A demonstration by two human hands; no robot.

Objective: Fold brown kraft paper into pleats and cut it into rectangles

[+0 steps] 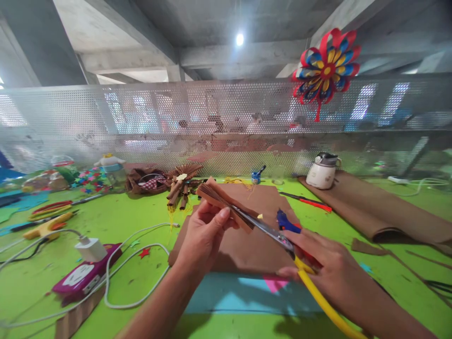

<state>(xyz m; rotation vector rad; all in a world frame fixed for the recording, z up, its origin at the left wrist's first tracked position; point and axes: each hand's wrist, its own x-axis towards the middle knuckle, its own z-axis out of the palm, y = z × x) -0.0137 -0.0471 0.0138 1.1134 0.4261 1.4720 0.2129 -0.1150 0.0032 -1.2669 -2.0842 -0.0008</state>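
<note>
My left hand (203,235) pinches a folded, pleated strip of brown paper (221,201) and holds it up over the table. My right hand (323,263) grips scissors (268,230) with yellow handles, and the blades close across the lower end of the pleated strip. Under both hands lies a brown paper sheet (247,245) on blue and pink sheets (247,294), all on the green table (141,235).
Left: a magenta device (84,275) with white charger and cable, a yellow glue gun (47,226). Back: brown rolled paper pieces (180,190), a blue pot (256,177), a white pot (322,172), a brown roll (381,212). A paper flower (326,66) hangs on the mesh screen.
</note>
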